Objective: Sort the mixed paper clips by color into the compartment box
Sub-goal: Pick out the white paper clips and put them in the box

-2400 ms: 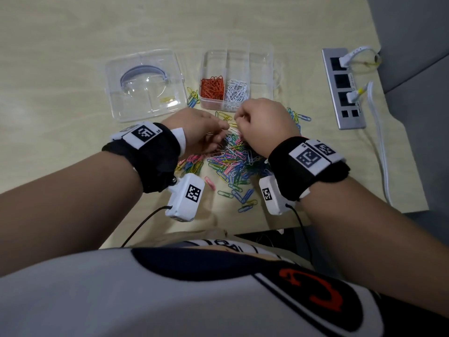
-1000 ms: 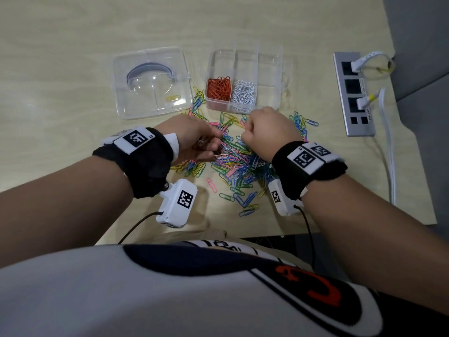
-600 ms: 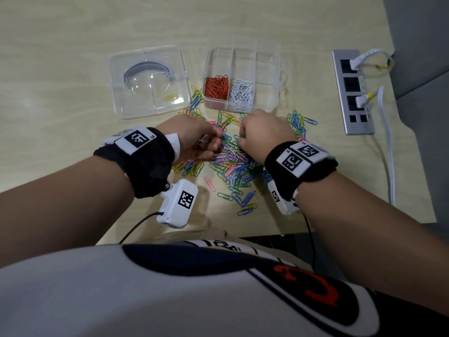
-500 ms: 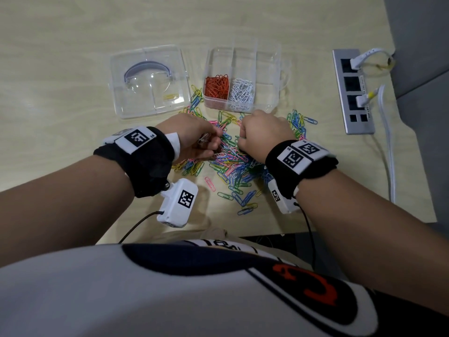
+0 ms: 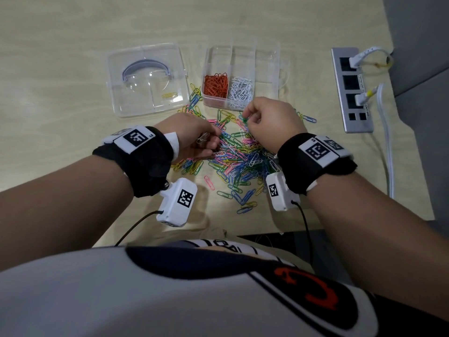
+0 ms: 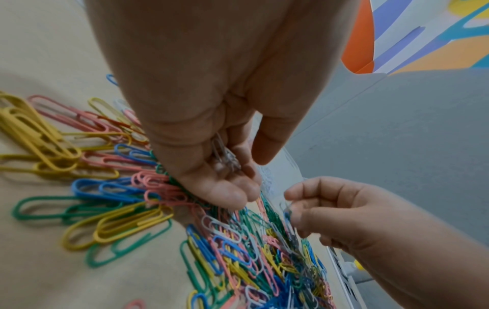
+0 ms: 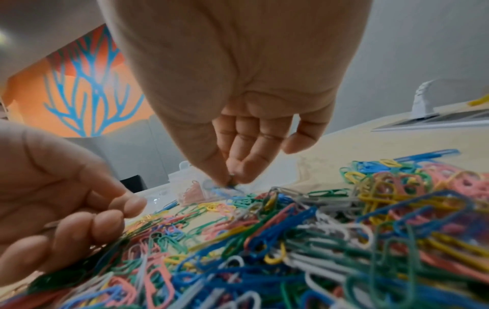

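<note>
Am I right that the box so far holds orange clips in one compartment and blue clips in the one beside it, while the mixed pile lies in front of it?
Not quite: the clips beside the orange clips in the box are white clips, not blue, as the head view shows. The mixed pile does lie in front.

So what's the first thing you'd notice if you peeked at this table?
The big jumble of colorful paper clips spread over the middle of the table, with both hands picking at it. Behind it sits a clear compartment box with neat orange clips and white clips side by side.
</note>
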### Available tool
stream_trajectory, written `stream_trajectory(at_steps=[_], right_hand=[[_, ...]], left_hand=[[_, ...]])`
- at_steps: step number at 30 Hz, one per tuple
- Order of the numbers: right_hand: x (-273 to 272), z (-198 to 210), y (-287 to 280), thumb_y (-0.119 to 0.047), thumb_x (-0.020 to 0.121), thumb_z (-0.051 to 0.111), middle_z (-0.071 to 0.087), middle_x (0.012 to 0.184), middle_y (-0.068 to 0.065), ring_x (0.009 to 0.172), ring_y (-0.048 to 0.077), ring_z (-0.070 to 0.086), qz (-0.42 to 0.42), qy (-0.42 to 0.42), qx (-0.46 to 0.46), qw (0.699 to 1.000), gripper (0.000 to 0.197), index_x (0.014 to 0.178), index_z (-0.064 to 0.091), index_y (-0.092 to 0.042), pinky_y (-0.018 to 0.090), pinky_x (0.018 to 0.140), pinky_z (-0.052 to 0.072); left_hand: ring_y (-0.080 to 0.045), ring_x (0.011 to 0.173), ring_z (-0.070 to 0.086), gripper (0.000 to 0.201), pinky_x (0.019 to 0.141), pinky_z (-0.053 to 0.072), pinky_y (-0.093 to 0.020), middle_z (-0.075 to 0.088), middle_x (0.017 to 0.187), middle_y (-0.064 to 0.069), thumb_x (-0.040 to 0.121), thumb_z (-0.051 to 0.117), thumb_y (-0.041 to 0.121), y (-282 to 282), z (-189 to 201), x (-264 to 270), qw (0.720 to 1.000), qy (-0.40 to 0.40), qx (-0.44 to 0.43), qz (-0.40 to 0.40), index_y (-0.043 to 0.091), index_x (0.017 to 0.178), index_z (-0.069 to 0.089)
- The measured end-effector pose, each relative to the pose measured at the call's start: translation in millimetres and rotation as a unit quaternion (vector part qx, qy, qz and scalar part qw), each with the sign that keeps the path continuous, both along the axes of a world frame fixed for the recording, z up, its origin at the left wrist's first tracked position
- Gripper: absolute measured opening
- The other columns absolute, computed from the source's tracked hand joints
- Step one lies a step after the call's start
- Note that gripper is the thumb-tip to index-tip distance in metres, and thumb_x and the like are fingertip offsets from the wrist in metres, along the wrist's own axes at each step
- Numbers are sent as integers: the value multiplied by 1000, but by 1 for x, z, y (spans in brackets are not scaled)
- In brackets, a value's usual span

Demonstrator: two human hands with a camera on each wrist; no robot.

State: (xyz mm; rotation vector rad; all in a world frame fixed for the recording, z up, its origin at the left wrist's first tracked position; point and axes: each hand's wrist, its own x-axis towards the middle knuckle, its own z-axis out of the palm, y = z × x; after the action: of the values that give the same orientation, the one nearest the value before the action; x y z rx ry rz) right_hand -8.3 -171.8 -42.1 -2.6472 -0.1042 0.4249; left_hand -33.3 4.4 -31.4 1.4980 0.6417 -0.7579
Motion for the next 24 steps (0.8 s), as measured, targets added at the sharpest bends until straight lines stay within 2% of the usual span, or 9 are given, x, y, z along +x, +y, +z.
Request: stream_trajectory(at_steps=[3,5,8,11,15,18,19,22,24], right_hand=[[0,2,0,-15,88,52,60,108,1,102,26,57,55,11,-122,991,23,103,64,-29,41,93,40],[-1,1,3,-19,91,51,56,113,5,105,28,56,63,-11,-134,989,20,105,64,-26,41,92,38],[-5,-4,11,-26,92,55,58,115,2,105,26,58,103,-22,-145,984,17,106,65,-27,40,92,38],[-6,-10,17,-27,92,53,59,112,3,102,27,59,137,-42,-173,975,20,109,64,-23,41,91,39],[-6,-10,17,-30,90,52,59,105,1,95,26,59,139,-35,-164,976,17,99,65,-22,41,92,38],[-6,-2,13,-29,88,54,56,95,-5,89,20,56,87,-19,-100,991,9,84,61,-25,40,92,37],[-5,0,12,-28,88,53,56,95,-5,89,20,56,60,-27,-84,994,8,85,60,-25,40,92,37],[-3,2,9,-22,92,49,57,109,1,97,26,57,19,-53,-97,994,16,103,60,-23,41,95,36],[-3,0,9,-25,95,48,58,109,3,97,27,58,47,-59,-127,989,17,105,61,-20,42,92,36]], left_hand=[[-11,55,56,15,70,55,-26,59,61,-4,95,51,9,0,-1,0,1000,0,1,3,6,85,63],[-11,55,56,15,75,55,-28,59,59,-4,95,52,9,1,-1,0,1000,1,-1,3,6,85,63],[-12,56,56,14,65,56,-25,59,61,-5,94,53,9,1,1,-1,1000,-1,2,1,6,85,64],[-13,57,55,13,67,56,-25,59,64,-5,94,54,9,2,1,-1,1000,-1,2,-2,6,86,64],[-13,58,55,13,67,56,-26,59,65,-5,94,54,9,4,1,-1,1000,-1,-2,1,6,87,64],[-13,57,55,13,60,56,-23,60,64,-5,94,54,9,6,-1,-1,1000,-2,1,0,6,86,64],[-13,57,56,13,62,57,-24,60,64,-6,94,54,9,6,-1,-1,1000,-2,0,-1,6,86,64],[-13,56,56,12,73,56,-29,60,65,-6,94,54,9,8,-2,-1,1000,0,0,-3,5,89,64],[-13,56,55,12,64,57,-25,59,64,-6,94,54,8,7,-1,-1,1000,-1,3,-4,5,89,64]])
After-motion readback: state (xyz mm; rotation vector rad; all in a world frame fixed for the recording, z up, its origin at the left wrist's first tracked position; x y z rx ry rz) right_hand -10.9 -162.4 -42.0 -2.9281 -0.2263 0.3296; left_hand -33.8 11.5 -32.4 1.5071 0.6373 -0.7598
